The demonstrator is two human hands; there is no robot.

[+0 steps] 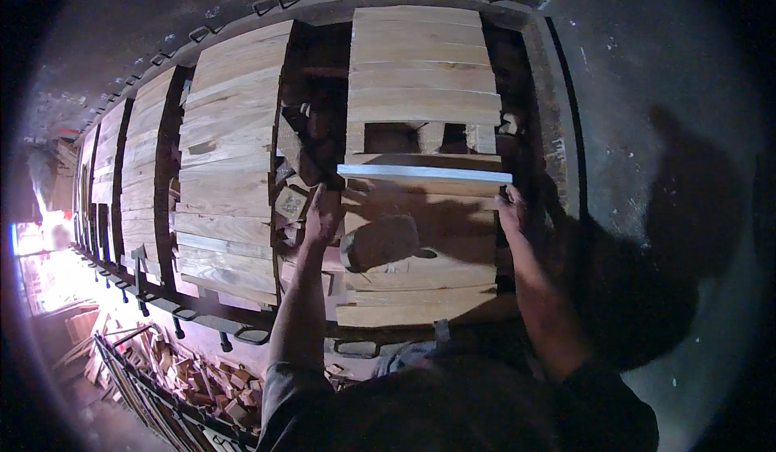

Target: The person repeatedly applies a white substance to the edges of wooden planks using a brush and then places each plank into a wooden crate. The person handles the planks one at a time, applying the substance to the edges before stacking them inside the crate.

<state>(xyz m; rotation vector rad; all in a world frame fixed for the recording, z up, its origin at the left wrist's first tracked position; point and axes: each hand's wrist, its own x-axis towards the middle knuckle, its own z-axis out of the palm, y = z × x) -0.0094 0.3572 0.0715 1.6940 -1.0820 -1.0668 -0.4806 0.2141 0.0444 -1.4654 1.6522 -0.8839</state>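
A narrow wooden plank [424,174], brightly lit along its edge, lies crosswise in front of me between my two hands. My left hand [323,216] is at its left end, and my right hand [510,208] closes on its right end. Under and around it is a stack of flat boards [424,72] laid side by side, with a gap just beyond the plank showing dark space and short blocks below. Closer to me, a pale rounded object [380,242] rests on the boards, too shadowed to name.
More board stacks [230,129] stand in a row to the left, separated by dark gaps holding wood offcuts [291,203]. A metal frame with loop handles [550,129] surrounds them. At lower left, a barred metal container [153,403] stands by heaped wood scraps [230,387].
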